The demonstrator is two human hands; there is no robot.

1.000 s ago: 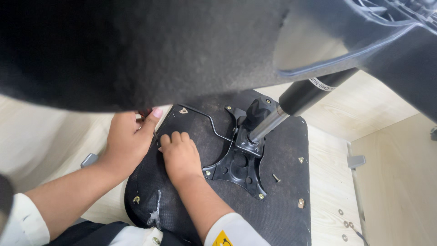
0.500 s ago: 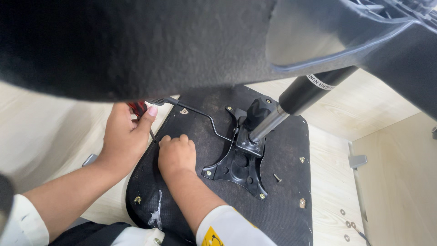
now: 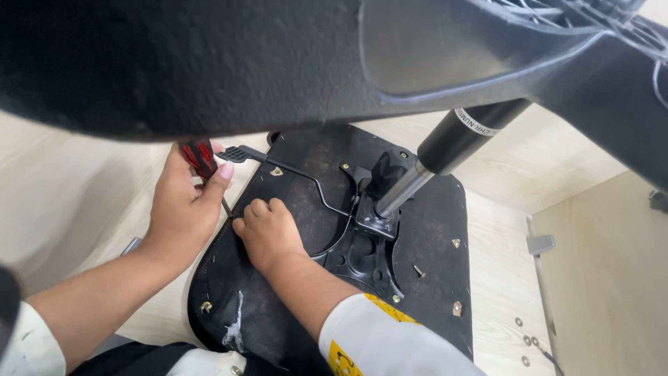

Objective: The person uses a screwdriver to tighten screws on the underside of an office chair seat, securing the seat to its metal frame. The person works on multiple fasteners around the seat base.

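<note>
Two hands work on the underside of an upturned chair seat (image 3: 431, 278), a black fabric-covered board lying on a pale wooden floor (image 3: 69, 202). Nearest, at 6 o'clock, a white sleeve (image 3: 390, 345) with yellow print leads up to the right hand (image 3: 268, 233), which is curled into a loose fist with knuckles pressed on the fabric near the seat's left edge; whether it pinches anything I cannot tell. At 9 o'clock from it, touching distance away, the left hand (image 3: 182, 205) is clenched round a screwdriver (image 3: 200, 161) with a red and black handle, its shaft pointing down toward the seat edge. At 3 o'clock from the right hand sits the black metal plate (image 3: 365, 254), with a loose screw (image 3: 419, 271) just beside it. A thin lever (image 3: 299, 174) runs from the plate toward 10 o'clock. Farther off, the gas cylinder (image 3: 452, 150) rises toward 1 o'clock. Small washers (image 3: 527, 340) lie on the floor at 4 o'clock.
</note>
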